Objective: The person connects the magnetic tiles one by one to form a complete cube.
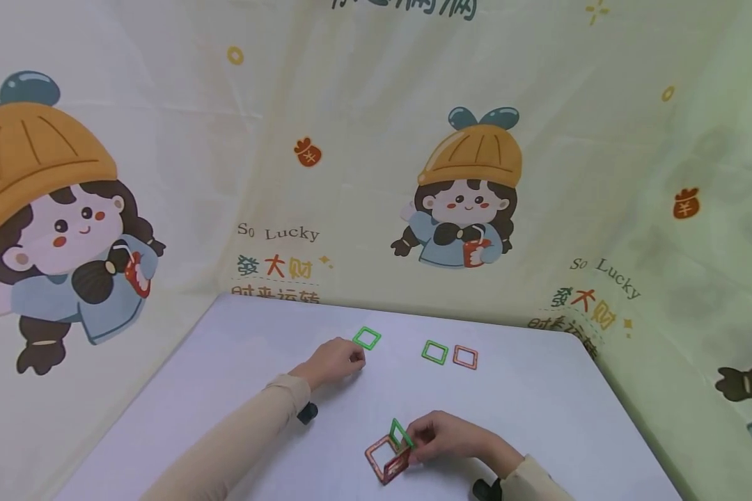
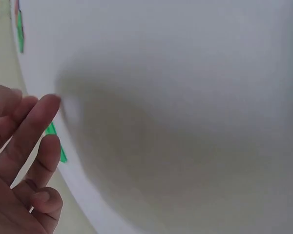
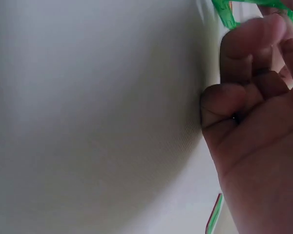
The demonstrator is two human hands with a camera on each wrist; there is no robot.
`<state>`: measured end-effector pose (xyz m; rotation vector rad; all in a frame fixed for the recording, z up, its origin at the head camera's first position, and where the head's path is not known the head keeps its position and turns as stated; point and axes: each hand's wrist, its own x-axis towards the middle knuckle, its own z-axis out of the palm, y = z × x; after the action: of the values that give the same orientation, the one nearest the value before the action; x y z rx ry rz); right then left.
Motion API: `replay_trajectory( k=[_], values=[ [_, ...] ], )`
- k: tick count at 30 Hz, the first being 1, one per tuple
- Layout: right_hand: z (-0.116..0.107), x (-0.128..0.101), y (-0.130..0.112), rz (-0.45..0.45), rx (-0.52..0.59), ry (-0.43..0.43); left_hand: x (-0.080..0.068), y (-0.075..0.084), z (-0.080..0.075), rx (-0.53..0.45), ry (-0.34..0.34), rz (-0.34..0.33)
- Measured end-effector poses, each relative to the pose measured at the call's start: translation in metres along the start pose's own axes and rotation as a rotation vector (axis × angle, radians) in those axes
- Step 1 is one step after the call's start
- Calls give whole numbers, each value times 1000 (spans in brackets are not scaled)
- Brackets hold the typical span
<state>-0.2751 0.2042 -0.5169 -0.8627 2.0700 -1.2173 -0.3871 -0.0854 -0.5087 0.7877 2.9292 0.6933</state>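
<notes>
Right-hand fingers (image 1: 427,437) are pinching an upright green square frame (image 1: 401,433) onto the red-and-green structure (image 1: 387,459) near the table's (image 1: 539,403) front edge — assembly underway. The left hand (image 1: 333,360), fingers loosely extended, is reaching toward a flat green square (image 1: 367,338); gripping it likely comes next.

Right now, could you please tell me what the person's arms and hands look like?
Both hands are bare, with no rings visible. The left hand and right hand each emerge from long beige sleeves with ribbed cuffs. A small black camera sits under each wrist.
</notes>
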Motion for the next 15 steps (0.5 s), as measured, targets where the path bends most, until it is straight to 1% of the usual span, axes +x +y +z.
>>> replay_trajectory(
  k=[3,7,12,15],
  values=[
    [4,-2,-1,3,3,7,6,-6,3,30,37,-37],
    [6,-7,-1,8,-34,58,13,-9,6,64,63,-47],
    [4,-15,3,27,-72,132,20,-7,7,93,67,-32],
    [2,-20,5,56,-81,189,23,-4,8,106,47,-57]
  ],
)
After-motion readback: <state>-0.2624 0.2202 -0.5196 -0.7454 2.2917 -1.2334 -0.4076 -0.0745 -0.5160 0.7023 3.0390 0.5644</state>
